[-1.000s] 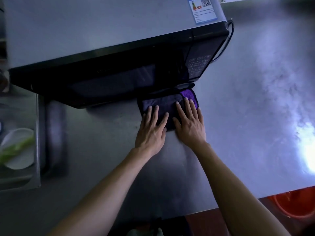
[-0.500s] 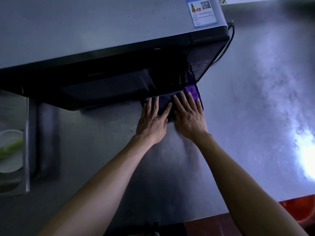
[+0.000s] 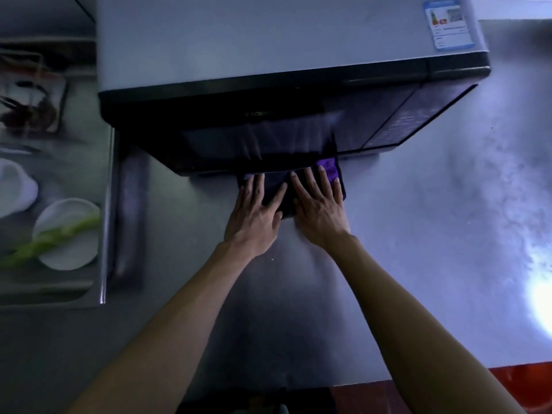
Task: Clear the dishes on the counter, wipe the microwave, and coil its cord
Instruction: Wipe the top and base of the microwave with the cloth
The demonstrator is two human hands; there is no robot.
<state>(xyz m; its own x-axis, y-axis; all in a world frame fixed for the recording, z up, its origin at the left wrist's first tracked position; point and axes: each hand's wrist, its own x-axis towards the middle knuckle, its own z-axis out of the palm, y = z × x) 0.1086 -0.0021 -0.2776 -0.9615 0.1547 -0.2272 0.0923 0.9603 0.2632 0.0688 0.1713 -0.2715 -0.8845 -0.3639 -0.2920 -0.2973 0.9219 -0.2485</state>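
Observation:
A grey-topped microwave (image 3: 268, 49) with a dark glass front stands on the steel counter (image 3: 433, 234). A dark purple cloth (image 3: 285, 191) lies flat on the counter right below the microwave's front edge. My left hand (image 3: 254, 216) and my right hand (image 3: 319, 210) rest side by side, palms down with fingers spread, pressing on the cloth. Neither hand grips it. The cord is not visible in this view.
A sink (image 3: 101, 234) at the left holds a white bowl (image 3: 74, 252) with a green stalk (image 3: 50, 240) across it and another white dish (image 3: 15, 189). A blue label (image 3: 449, 25) sits on the microwave's top right corner. The counter's front edge runs at the lower right.
Both hands slid the cloth farther toward the microwave's base. My view shifted left, bringing more of the sink in and losing the cord at the right.

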